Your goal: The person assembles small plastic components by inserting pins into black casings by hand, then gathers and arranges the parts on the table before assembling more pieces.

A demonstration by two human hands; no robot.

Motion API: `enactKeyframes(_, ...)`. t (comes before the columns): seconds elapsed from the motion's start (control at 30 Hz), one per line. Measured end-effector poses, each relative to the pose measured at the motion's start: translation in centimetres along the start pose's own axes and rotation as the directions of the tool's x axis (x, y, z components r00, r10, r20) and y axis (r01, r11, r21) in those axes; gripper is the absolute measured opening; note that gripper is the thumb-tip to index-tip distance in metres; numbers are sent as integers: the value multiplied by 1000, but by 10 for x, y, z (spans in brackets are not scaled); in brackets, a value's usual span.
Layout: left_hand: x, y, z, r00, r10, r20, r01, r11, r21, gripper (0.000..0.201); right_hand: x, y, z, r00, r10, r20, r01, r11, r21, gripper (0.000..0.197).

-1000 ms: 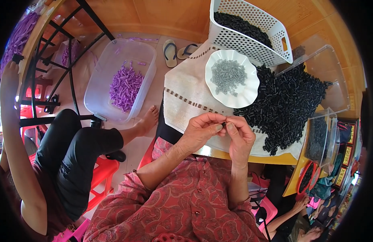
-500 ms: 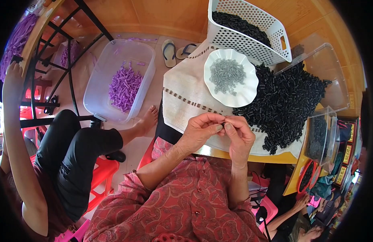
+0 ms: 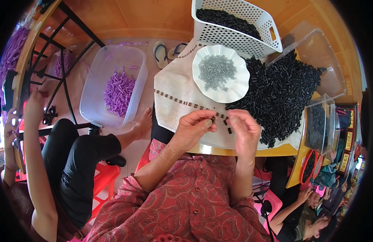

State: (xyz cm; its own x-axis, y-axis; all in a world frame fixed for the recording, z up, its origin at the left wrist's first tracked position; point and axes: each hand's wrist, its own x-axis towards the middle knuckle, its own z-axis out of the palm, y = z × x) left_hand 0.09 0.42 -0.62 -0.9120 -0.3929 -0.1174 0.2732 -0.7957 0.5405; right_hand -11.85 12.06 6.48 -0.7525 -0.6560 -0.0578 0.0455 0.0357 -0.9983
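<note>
- Pinching a small black piece (image 3: 213, 119) between thumb and fingers of the left hand (image 3: 190, 127), above the white cloth (image 3: 170, 86), just in from the near edge of the yellow table (image 3: 251, 153).
- Holding the right hand (image 3: 247, 131) slightly apart from the left, over the same near edge, fingers bent and raised; too blurred at the tips to tell whether pinching anything.
- Seen between the hands, close to the right fingertips: a loose black bit (image 3: 229, 130).
- Spread over the right half of the cloth, toward its right edge: a heap of black pieces (image 3: 281, 92).
- Set just left of that heap, in from the cloth's far edge: a scalloped white dish (image 3: 237, 89) with small clear pieces (image 3: 216, 72) gathered in its middle.
- Standing at the cloth's far edge: a white perforated basket (image 3: 235, 41), part-filled with more black pieces.
- Placed along the table's right edge: a small clear box (image 3: 321, 125) with dark contents.
- Resting on the floor, beyond the cloth's left edge: a translucent tub (image 3: 134, 60) containing purple pieces (image 3: 119, 90).
- Pictured at far left: a seated co-worker in black trousers (image 3: 79, 169), arms raised.
</note>
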Motion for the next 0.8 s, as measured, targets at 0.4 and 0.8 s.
enactKeyframes(0.4,2,7,0,998,-14,54,23,985,-170,28,-17,-2,-33,958,-242,-155,123,834,-538,11)
enactKeyframes(0.8,0,6,5,1000,11,18,-10,998,-61,30,-3,7,-2,975,-173,138,205,470,-859,15)
